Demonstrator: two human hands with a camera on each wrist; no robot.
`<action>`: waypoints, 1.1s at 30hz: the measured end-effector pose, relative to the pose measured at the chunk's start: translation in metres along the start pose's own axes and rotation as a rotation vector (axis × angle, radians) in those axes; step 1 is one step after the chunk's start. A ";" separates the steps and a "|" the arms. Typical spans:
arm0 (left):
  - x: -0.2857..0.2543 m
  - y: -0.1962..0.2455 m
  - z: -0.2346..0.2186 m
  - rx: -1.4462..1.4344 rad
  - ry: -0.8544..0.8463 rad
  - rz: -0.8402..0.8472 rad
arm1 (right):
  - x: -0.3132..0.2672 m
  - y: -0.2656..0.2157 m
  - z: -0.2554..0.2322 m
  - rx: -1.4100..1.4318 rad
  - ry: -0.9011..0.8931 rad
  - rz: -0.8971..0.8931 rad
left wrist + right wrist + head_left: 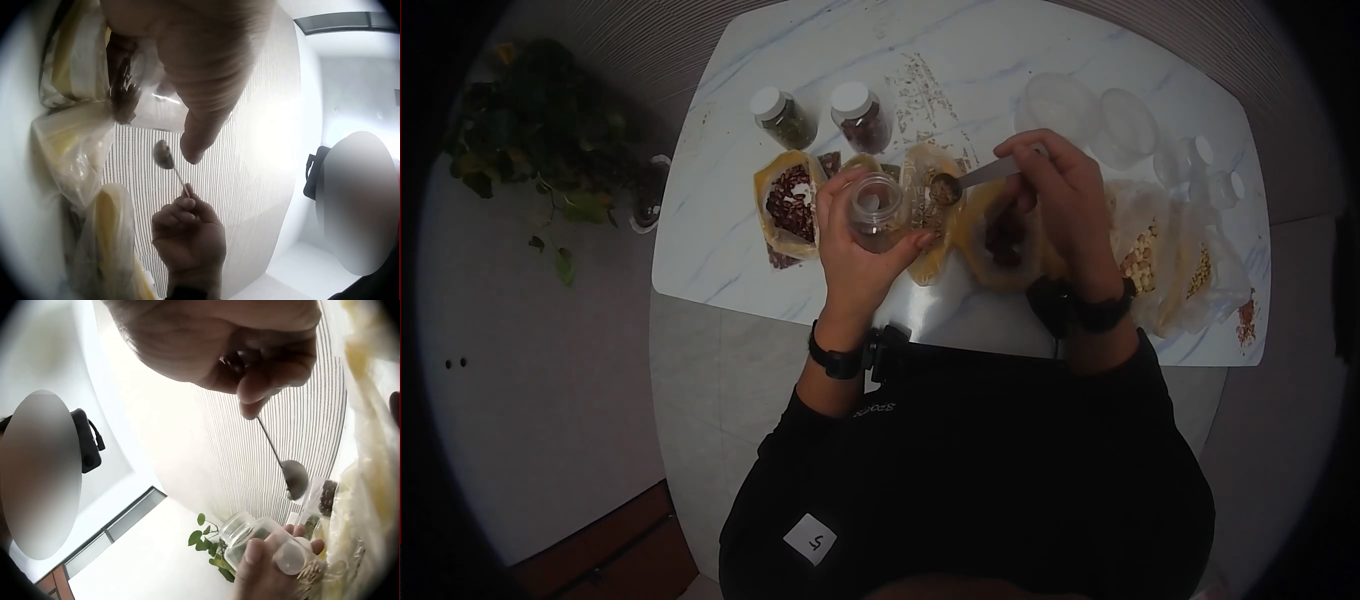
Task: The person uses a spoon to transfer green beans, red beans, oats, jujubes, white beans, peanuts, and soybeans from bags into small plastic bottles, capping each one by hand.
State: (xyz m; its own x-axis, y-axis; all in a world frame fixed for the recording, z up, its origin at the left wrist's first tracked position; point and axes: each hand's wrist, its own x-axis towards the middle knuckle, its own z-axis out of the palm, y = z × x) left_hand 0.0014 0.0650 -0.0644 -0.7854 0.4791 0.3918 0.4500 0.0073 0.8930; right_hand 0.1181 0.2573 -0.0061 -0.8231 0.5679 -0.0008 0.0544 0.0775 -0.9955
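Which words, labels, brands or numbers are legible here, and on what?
Black top: small light chest print, apparently starting "SPO"; the rest is too blurred to read.
White square patch on the top: one dark mark, rotated, possibly "5"; can't confirm.
Glass jar, lidded jars and bags: no readable text.
No brand can be made out.
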 end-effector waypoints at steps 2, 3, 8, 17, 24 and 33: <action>0.000 0.000 0.000 0.046 -0.028 0.008 | 0.000 -0.001 -0.001 0.076 0.033 -0.038; 0.000 0.000 0.000 0.046 -0.026 0.008 | -0.002 -0.002 0.000 0.182 0.053 -0.105; 0.002 0.006 -0.002 0.227 -0.096 0.061 | -0.020 -0.016 0.013 0.335 0.063 -0.229; 0.003 0.010 -0.002 0.243 -0.091 0.037 | -0.022 -0.022 0.015 -0.219 -0.161 -0.718; 0.001 0.003 -0.002 0.148 -0.056 0.050 | -0.019 -0.017 0.016 -0.285 0.030 -0.480; 0.000 0.002 -0.002 0.073 -0.028 0.021 | -0.010 0.009 0.023 -0.570 -0.097 -0.480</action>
State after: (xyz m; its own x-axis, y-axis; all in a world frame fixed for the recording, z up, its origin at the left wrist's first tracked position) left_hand 0.0011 0.0629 -0.0623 -0.7641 0.5038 0.4030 0.4968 0.0610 0.8657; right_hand 0.1134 0.2333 -0.0176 -0.8748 0.2923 0.3864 -0.0601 0.7260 -0.6851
